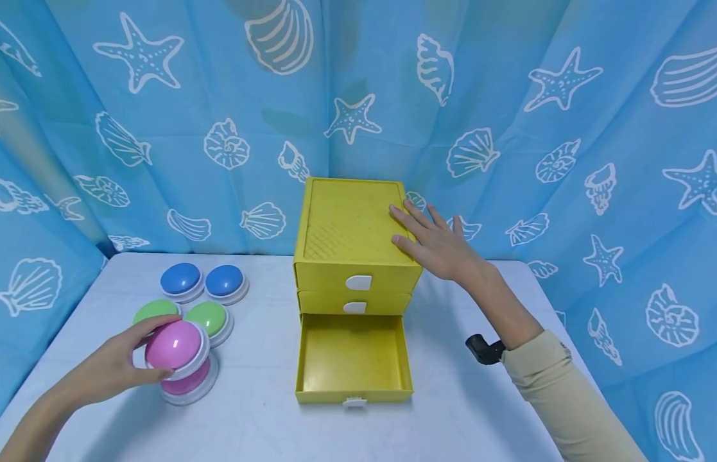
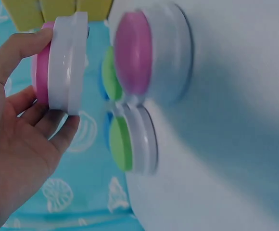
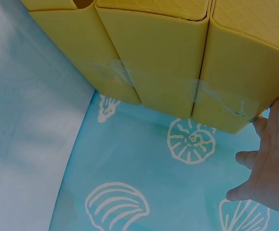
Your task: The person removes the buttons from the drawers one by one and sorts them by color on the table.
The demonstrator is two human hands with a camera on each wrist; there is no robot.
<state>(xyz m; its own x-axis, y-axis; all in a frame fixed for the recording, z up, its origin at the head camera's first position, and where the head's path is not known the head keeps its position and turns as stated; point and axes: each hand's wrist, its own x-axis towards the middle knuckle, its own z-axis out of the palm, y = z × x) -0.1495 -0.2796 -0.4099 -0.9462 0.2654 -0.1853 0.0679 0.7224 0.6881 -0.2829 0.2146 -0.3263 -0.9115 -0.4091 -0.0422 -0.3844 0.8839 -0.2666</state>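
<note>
In the head view my left hand (image 1: 117,362) grips a pink dome buzzer button (image 1: 173,346) with a white base, thumb on one side and fingers on the other. The left wrist view shows this button (image 2: 62,65) raised off the table and turned on edge to that camera. A second pink button (image 1: 187,383) sits on the table just below it, partly covered in the head view. My right hand (image 1: 441,247), fingers spread and straight, rests at the right top edge of a yellow drawer cabinet (image 1: 352,221). The cabinet's bottom drawer (image 1: 355,359) is pulled out, with nothing inside.
Behind the held button stand two green buttons (image 1: 208,319), and farther back two blue buttons (image 1: 224,282). The cabinet's upper two drawers, with white handles (image 1: 358,282), are closed. A blue curtain (image 1: 219,77) hangs behind the white table (image 1: 260,410).
</note>
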